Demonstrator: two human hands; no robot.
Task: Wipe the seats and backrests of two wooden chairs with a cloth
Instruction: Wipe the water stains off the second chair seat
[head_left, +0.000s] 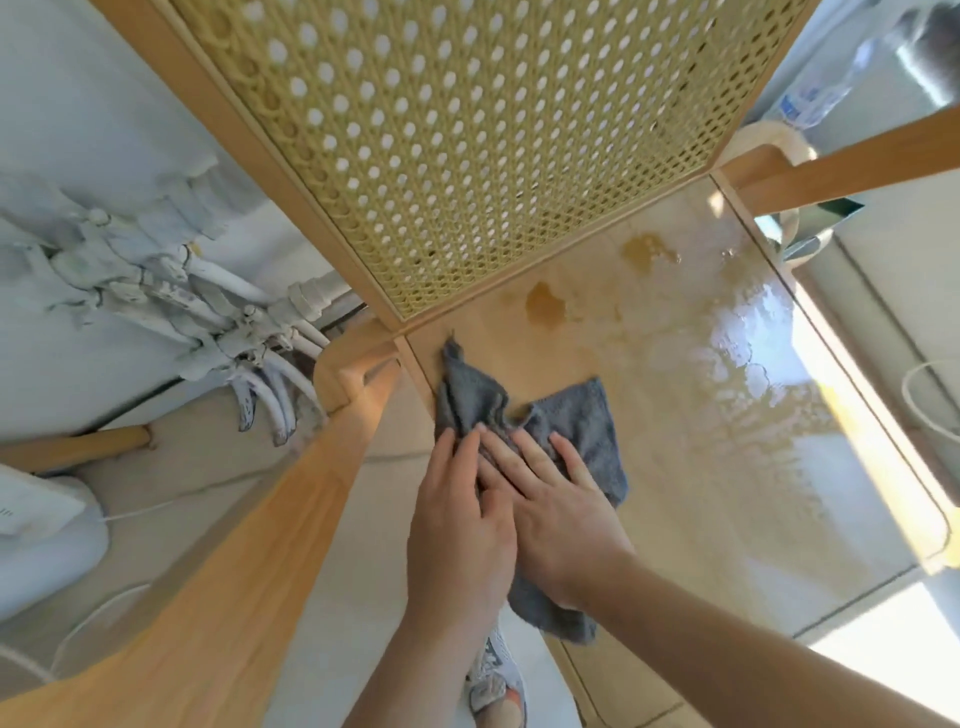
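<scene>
Left hand and right hand are pressed flat, fingers straight, side by side on the grey cloth. Seat: the cloth is spread at its left rear corner. Amber stains are noted beyond the cloth, nearer the right hand.

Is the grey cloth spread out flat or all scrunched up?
Scrunched up: the cloth lies in bunched, uneven folds on the seat, not flat.

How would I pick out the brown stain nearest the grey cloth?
Find the perforated yellow backrest and follow it down to the wooden seat. The stain lies just below that joint, beyond the grey cloth. It is darker and rounder than the paler blotch further right.
</scene>
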